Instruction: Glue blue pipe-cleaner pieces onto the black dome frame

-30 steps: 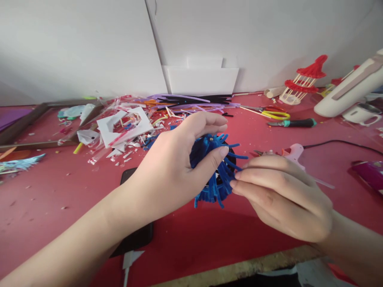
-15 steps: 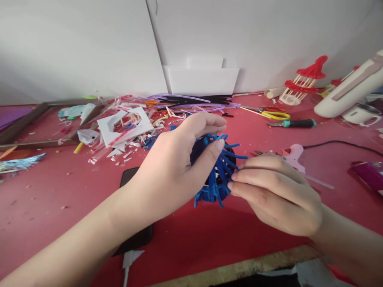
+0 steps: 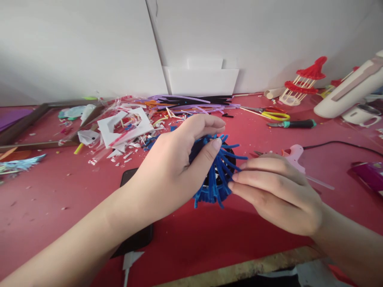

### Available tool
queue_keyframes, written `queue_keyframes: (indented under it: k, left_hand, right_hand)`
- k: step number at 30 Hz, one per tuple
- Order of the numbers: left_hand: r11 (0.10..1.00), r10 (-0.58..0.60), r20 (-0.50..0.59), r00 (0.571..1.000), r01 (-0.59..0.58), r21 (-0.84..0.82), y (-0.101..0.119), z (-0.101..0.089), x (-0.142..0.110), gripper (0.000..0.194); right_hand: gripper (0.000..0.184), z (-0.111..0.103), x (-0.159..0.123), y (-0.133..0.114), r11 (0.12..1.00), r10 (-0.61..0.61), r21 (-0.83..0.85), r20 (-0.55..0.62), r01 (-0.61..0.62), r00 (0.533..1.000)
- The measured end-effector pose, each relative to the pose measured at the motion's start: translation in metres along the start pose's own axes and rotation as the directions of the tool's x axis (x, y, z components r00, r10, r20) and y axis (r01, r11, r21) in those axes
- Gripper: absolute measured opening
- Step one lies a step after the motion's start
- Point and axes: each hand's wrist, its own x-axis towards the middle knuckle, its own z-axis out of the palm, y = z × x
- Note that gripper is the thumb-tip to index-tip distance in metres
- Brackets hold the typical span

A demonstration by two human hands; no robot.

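A round craft piece with many blue pipe cleaners (image 3: pixel 220 173) fanning out over a black base stands at the middle of the red table. My left hand (image 3: pixel 185 155) is curved round its left and far side, the thumb lying across the top of the blue strands. Its palm hides much of the piece. From the right, my right hand (image 3: pixel 275 189) pinches the end of one blue strand near the right edge of the piece. Its fingertips partly cover that strand.
Paper and plastic scraps (image 3: pixel 128 127) lie back left, with purple and black pipe cleaners (image 3: pixel 191 101) behind. On the right are yellow-handled scissors (image 3: pixel 278 115), pliers (image 3: pixel 296 124), a pink glue gun (image 3: pixel 295 157) and a white mug (image 3: pixel 360 114). A phone (image 3: pixel 136 239) lies under my left forearm.
My right hand has shifted slightly left, closer to the blue piece. My left thumb has slid a little left over the strands. The piece itself stays in place.
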Motion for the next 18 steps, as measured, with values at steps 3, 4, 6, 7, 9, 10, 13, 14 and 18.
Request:
queue_keyframes:
  k: [3, 4, 6, 7, 9, 10, 13, 14, 18]
  left_hand:
    - [1.000, -0.005, 0.007, 1.000, 0.005, 0.004, 0.000, 0.000, 0.000, 0.023]
    - [1.000, -0.004, 0.010, 1.000, 0.004, 0.004, 0.000, 0.000, 0.000, 0.023]
    - [1.000, 0.001, 0.015, 1.000, -0.001, 0.000, 0.000, 0.000, 0.000, 0.023]
    - [1.000, 0.002, 0.017, 1.000, -0.002, -0.004, 0.000, 0.000, 0.000, 0.024]
    - [1.000, -0.003, 0.017, 1.000, 0.004, -0.016, 0.000, 0.000, 0.000, 0.024]
    - [1.000, -0.009, 0.018, 1.000, 0.010, -0.024, 0.000, 0.000, 0.000, 0.024]
    - [0.999, -0.022, 0.025, 0.999, 0.024, -0.044, 0.000, 0.000, -0.001, 0.024]
    - [0.999, -0.022, 0.025, 0.999, 0.023, -0.047, 0.000, 0.000, -0.001, 0.024]
    - [0.998, -0.015, 0.014, 1.000, 0.016, -0.054, 0.000, -0.001, -0.002, 0.023]
  right_hand:
    - [0.016, -0.002, 0.001, 0.001, 0.999, -0.041, -0.033, 0.054, 0.043, 0.998]
    - [0.016, -0.003, 0.001, 0.002, 0.997, -0.057, -0.041, 0.070, 0.060, 0.996]
    - [0.013, -0.003, 0.002, 0.002, 0.998, -0.056, -0.015, 0.077, 0.057, 0.995]
    - [0.012, -0.003, 0.003, 0.002, 0.999, -0.037, 0.013, 0.067, 0.036, 0.997]
    - [0.017, -0.002, 0.004, 0.002, 0.997, 0.040, 0.061, 0.038, -0.042, 0.998]
    - [0.020, -0.001, 0.005, 0.002, 0.993, 0.087, 0.074, 0.030, -0.089, 0.996]
    - [0.026, 0.003, 0.006, 0.001, 0.977, 0.199, 0.072, 0.018, -0.200, 0.980]
    - [0.027, 0.005, 0.006, 0.001, 0.972, 0.221, 0.073, 0.020, -0.222, 0.975]
    - [0.028, 0.011, 0.006, -0.002, 0.965, 0.245, 0.089, 0.028, -0.246, 0.969]
